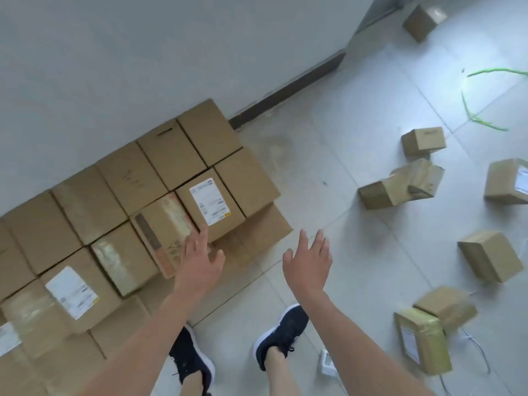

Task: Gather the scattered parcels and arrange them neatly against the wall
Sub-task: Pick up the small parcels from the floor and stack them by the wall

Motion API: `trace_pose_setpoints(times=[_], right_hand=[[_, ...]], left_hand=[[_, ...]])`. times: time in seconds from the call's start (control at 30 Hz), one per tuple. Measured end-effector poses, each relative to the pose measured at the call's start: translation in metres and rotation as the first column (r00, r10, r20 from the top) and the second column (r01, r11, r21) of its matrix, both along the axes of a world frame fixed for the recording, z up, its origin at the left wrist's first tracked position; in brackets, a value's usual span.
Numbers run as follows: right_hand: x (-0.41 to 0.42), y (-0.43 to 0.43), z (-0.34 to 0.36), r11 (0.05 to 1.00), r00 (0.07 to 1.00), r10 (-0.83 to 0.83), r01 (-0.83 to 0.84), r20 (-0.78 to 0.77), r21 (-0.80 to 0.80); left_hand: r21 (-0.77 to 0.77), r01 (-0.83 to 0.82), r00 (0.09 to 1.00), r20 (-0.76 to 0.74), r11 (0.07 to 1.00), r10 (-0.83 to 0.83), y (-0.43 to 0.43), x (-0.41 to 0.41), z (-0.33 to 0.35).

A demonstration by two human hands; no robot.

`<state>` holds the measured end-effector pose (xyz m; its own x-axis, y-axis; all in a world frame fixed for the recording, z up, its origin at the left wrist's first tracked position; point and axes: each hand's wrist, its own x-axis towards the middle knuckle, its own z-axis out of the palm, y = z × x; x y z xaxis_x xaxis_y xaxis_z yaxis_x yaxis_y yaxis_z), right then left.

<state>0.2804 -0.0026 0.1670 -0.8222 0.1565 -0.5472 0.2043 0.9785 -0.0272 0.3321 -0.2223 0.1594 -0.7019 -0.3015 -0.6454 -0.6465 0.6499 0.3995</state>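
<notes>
**Hands open beside the parcel stack**

Left hand (pixel 200 258): fingers straight and spread, gripping nothing. Its fingertips lie over the near edge of a taped parcel (pixel 163 227); contact cannot be told. Right hand (pixel 308 264): fingers apart, empty, held over the floor (pixel 328 155). Dark shoes (pixel 283 332) stand below both hands. Beyond the left hand, stacked parcels (pixel 85 201) sit in tight rows against the wall (pixel 114 52), two with white labels. To the right, well apart from the stack, scattered parcels (pixel 488 255) lie at odd angles on the tiles; some are blurred. One far parcel (pixel 425 21) lies near the wall corner. A green strap (pixel 480 118) lies beyond them.
</notes>
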Motion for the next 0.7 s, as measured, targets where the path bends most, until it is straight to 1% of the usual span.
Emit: trace_pose_setpoints(times=[0.1,0.23,0.33,0.4,0.47,0.53,0.6,0.63,0.7], right_hand=[[-0.027,0.114,0.027,0.988,0.988,-0.153,0.153,-0.005,0.02],[-0.07,0.252,0.059,0.938,0.939,-0.34,0.342,-0.045,0.05],[-0.097,0.33,0.07,0.891,0.89,-0.448,0.452,-0.086,0.041],[-0.115,0.368,0.07,0.856,0.855,-0.513,0.516,-0.082,0.027],[-0.133,0.4,0.064,0.829,0.828,-0.558,0.559,-0.066,0.011],[-0.153,0.427,0.053,0.792,0.791,-0.61,0.61,-0.038,-0.008],[-0.175,0.449,0.037,0.753,0.753,-0.658,0.658,0.003,-0.028],[-0.186,0.459,0.027,0.745,0.746,-0.666,0.666,0.023,-0.033],[-0.211,0.478,0.003,0.746,0.747,-0.662,0.665,0.064,-0.031]], left_hand=[[0.013,0.092,0.995,-0.024,0.996,-0.092,0.089,-0.046,0.023],[0.036,0.217,0.976,-0.026,0.975,-0.216,0.207,-0.124,0.049],[0.058,0.329,0.942,-0.092,0.942,-0.324,0.292,-0.183,0.059],[0.033,0.416,0.903,-0.131,0.909,-0.409,0.343,-0.221,0.059],[0.046,0.461,0.879,-0.161,0.886,-0.449,0.391,-0.253,0.054],[0.088,0.453,0.887,-0.14,0.887,-0.439,0.434,-0.284,0.041],[0.131,0.403,0.915,-0.084,0.906,-0.395,0.472,-0.31,0.019],[0.131,0.401,0.916,-0.051,0.907,-0.397,0.487,-0.321,0.004],[0.081,0.472,0.879,0.025,0.878,-0.476,0.514,-0.343,-0.029]])
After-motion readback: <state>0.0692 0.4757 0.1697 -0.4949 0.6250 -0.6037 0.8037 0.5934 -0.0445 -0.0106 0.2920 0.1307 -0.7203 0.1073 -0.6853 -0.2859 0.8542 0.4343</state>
